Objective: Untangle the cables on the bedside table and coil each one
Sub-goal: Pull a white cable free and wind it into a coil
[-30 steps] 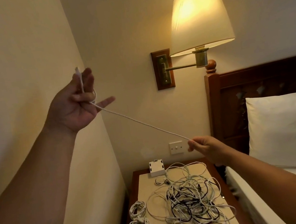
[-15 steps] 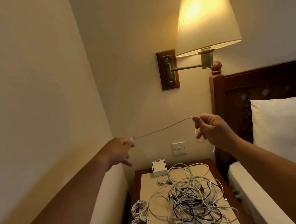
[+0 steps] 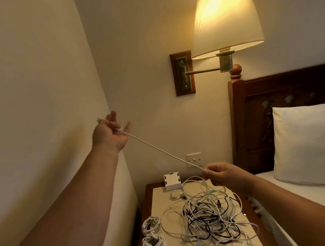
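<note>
Nearest, below and to the left of both hands, two coiled cables [image 3: 152, 239] lie finished at the left edge of the surface [image 3: 161, 197]. Just right of them, under the right hand [image 3: 220, 174], lies the tangle [image 3: 209, 220] of white and black leads, loose and knotted through itself.

The right fingers [image 3: 206, 173] pinch one white cable [image 3: 161, 152] just above the tangle. From that pinch the cable runs taut, up and leftward, to the left hand [image 3: 110, 134], which is raised near the wall. The left fingers [image 3: 113, 117] are partly curled around the cable, and its plug end pokes out past them on the far side. Below the right fingers the cable drops into the heap, so its tail appears not yet free.

The step in hand, I judge, is drawing this one cable out of the tangle, length by length. Next, the right fingers probably need to slide or re-grip lower on the cable. The left hand can then take up the slack or start winding loops. A gentle pull matters, since a hard tug could tighten the knots or drag the heap off the surface.

Beyond the right fingers a small white box [image 3: 172, 181] stands at the back of the surface, with a wall switch [image 3: 194, 159] behind it and a lit lamp [image 3: 224, 15] high above.
</note>
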